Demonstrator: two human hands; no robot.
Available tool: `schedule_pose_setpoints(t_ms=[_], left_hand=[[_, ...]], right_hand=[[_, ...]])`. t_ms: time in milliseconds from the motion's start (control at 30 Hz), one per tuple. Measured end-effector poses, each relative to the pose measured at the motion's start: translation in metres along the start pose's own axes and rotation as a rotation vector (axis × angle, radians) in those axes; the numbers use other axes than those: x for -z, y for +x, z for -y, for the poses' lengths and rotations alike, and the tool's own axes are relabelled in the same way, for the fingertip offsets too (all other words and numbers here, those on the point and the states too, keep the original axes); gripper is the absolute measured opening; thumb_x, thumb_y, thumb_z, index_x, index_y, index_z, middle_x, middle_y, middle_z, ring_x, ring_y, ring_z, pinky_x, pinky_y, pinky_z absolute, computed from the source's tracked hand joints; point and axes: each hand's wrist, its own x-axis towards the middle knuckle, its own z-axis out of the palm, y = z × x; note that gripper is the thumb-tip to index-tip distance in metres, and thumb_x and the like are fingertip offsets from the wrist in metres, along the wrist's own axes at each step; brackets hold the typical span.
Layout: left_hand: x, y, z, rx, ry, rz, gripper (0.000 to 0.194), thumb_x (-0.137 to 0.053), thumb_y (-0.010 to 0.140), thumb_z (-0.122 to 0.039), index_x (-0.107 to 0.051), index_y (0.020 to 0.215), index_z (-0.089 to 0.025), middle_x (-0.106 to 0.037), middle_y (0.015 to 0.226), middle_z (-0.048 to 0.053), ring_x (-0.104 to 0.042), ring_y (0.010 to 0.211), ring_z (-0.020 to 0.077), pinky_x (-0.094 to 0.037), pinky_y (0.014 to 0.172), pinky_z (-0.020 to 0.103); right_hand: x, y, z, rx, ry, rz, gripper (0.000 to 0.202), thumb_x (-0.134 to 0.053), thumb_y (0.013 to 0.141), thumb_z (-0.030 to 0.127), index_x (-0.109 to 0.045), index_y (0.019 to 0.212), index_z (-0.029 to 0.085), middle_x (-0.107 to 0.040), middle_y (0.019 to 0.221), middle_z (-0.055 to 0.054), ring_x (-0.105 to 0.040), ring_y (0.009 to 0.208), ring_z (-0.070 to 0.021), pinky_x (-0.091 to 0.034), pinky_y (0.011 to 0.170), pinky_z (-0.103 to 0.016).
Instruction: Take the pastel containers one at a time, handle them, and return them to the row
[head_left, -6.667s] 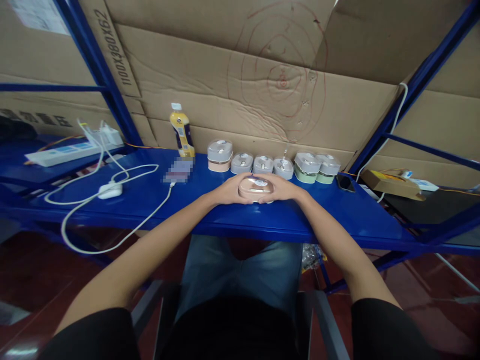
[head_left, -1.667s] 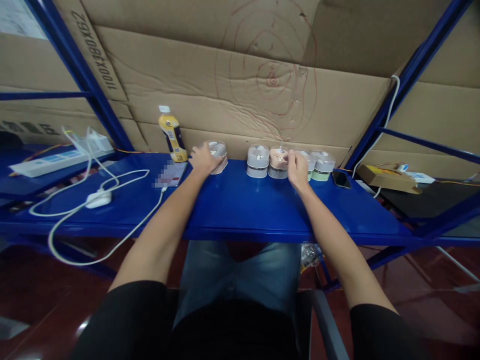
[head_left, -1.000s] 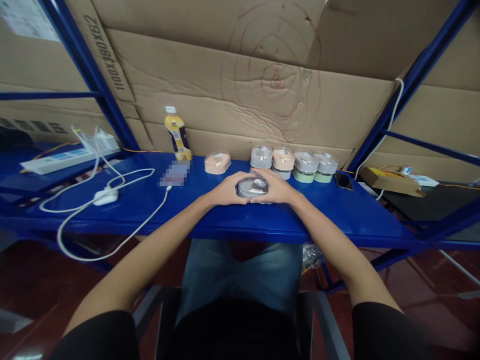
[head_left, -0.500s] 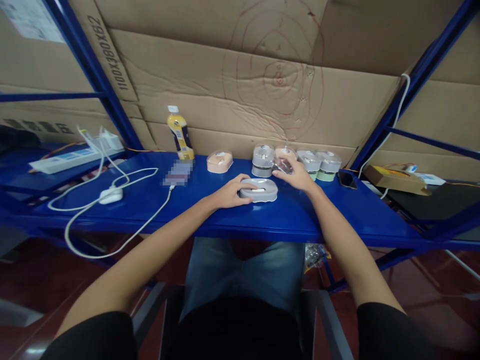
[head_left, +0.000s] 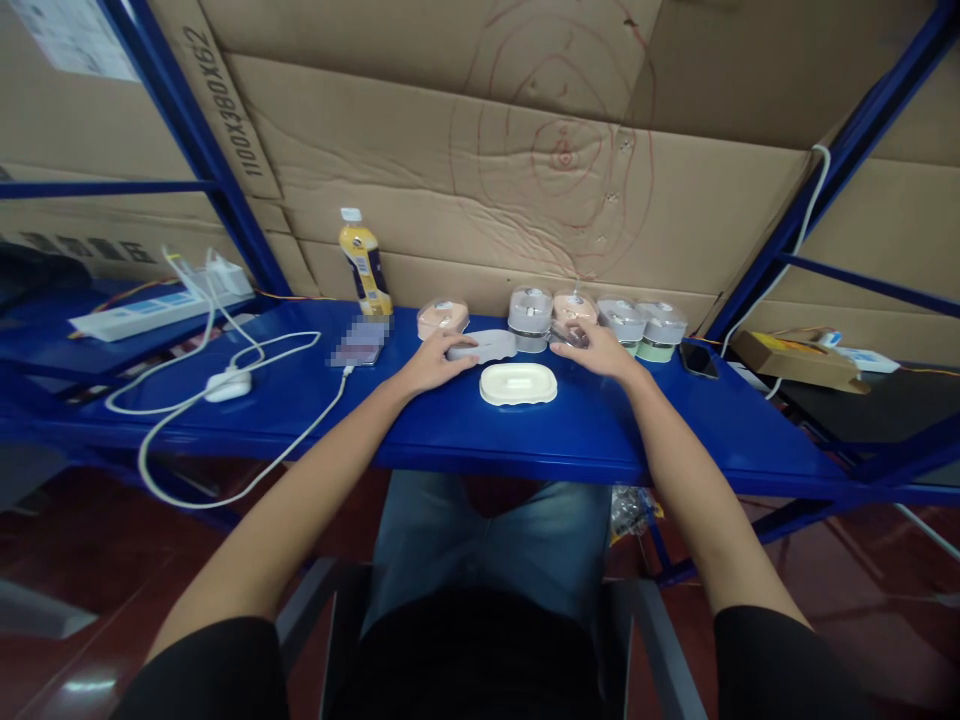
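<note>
My left hand (head_left: 433, 364) grips a grey oval cover (head_left: 487, 346) by its left end and holds it tilted above the table. Just in front of the cover lies a cream oval box base (head_left: 517, 384), with a small raised rectangle in its middle. My right hand (head_left: 600, 352) has its fingers closed around a see-through dark plastic piece (head_left: 568, 335). That piece is right below a peach oval box (head_left: 576, 306); whether the two are joined I cannot tell. Left of it stands a grey oval box (head_left: 530, 312) on a dark lower part.
Another peach box (head_left: 442, 318) sits behind my left hand. Grey-and-green boxes (head_left: 658, 328) and a phone (head_left: 699, 360) are at the right. A yellow bottle (head_left: 364, 265), a blurred-out device (head_left: 361, 342) and white cables (head_left: 229, 384) occupy the left. A cardboard wall (head_left: 390, 150) closes the back.
My left hand has lifted the grey cover and moved it back and left, uncovering the cream base. My right hand stays at the see-through piece.
</note>
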Motion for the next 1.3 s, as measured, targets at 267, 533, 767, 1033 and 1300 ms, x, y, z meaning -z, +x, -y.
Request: schedule_pose_setpoints(t_ms=[267,533,767,1033,1300], left_hand=[[-0.023,-0.01,-0.037,-0.207,-0.213,0.054,0.089,-0.088,0.08,-0.059,-0.057,0.153,-0.018,-0.062,0.158,0.021,-0.06,0.146,0.0405,-0.047,0.126,0.059],[-0.042,-0.008,-0.03,-0.214,-0.266,0.108,0.113,-0.095,0.07,-0.057,-0.042,0.161,-0.017,-0.062,0.155,0.024,-0.064,0.141,0.0435,-0.051,0.12,0.063],[-0.042,-0.01,-0.034,-0.222,-0.216,0.113,0.107,-0.093,0.071,-0.058,-0.046,0.159,-0.018,-0.064,0.154,0.023,-0.066,0.139,0.0439,-0.053,0.118,0.061],[-0.035,-0.012,-0.036,-0.213,-0.101,0.149,0.103,-0.087,0.077,-0.062,-0.046,0.161,-0.018,-0.058,0.162,0.023,-0.059,0.148,0.0432,-0.047,0.124,0.06],[-0.007,-0.073,-0.083,0.077,0.499,0.039,0.069,-0.059,0.106,-0.057,-0.049,0.165,-0.023,-0.067,0.138,0.023,-0.067,0.129,0.0452,-0.055,0.105,0.053]], right_hand=[[-0.017,-0.006,0.024,0.344,0.19,0.134,0.085,-0.095,0.074,0.061,-0.072,0.148,0.025,-0.073,0.151,-0.012,-0.068,0.141,-0.0366,-0.05,0.125,-0.056],[-0.049,0.0,0.041,0.489,0.104,0.242,0.09,-0.098,0.068,0.064,-0.073,0.147,0.028,-0.076,0.145,-0.011,-0.072,0.135,-0.0369,-0.053,0.12,-0.056],[-0.055,0.005,0.037,0.507,0.066,0.317,0.09,-0.097,0.07,0.066,-0.073,0.147,0.027,-0.077,0.141,-0.012,-0.072,0.131,-0.0362,-0.055,0.116,-0.052],[-0.055,-0.003,0.033,0.462,0.047,0.315,0.092,-0.097,0.074,0.065,-0.067,0.154,0.033,-0.069,0.147,-0.011,-0.066,0.138,-0.0368,-0.051,0.122,-0.058],[-0.065,-0.008,0.046,0.394,-0.063,0.117,0.081,-0.097,0.079,0.056,-0.069,0.149,0.028,-0.064,0.147,-0.016,-0.06,0.143,-0.0397,-0.047,0.125,-0.06]])
